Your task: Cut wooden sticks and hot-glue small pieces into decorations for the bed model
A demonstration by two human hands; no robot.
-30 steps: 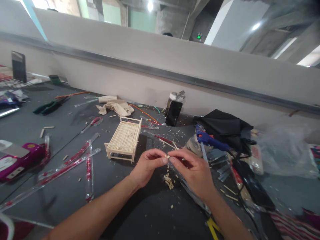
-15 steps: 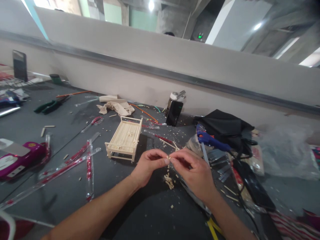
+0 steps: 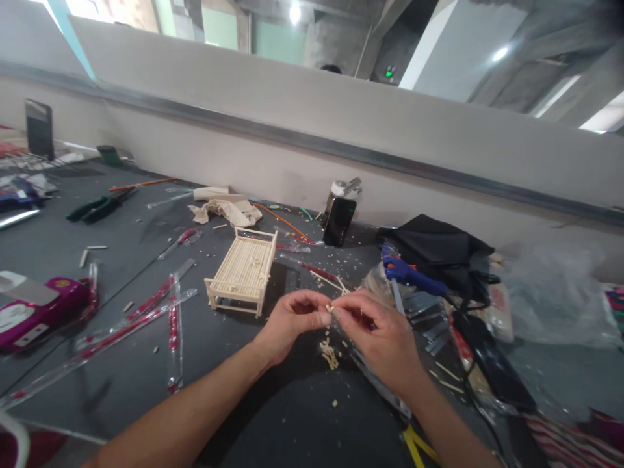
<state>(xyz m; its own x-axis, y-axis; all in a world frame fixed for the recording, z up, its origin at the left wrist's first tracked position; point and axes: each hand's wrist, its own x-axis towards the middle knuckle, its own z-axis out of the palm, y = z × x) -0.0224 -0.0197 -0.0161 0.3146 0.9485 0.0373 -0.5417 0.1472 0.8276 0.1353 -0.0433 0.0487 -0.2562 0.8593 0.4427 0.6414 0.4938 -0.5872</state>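
Pinched at the fingertips of the left hand (image 3: 292, 325) and the right hand (image 3: 383, 328) is a tiny wooden bit (image 3: 330, 309), held between them in the head view; its long axis is too small to tell. The toy bed (image 3: 244, 265) stands upright on the table (image 3: 273, 416), left of this grip and slightly farther off, its length running away and a little rightward. The left hand is nearer to it; loose scraps (image 3: 329, 356) lie just below the grip.
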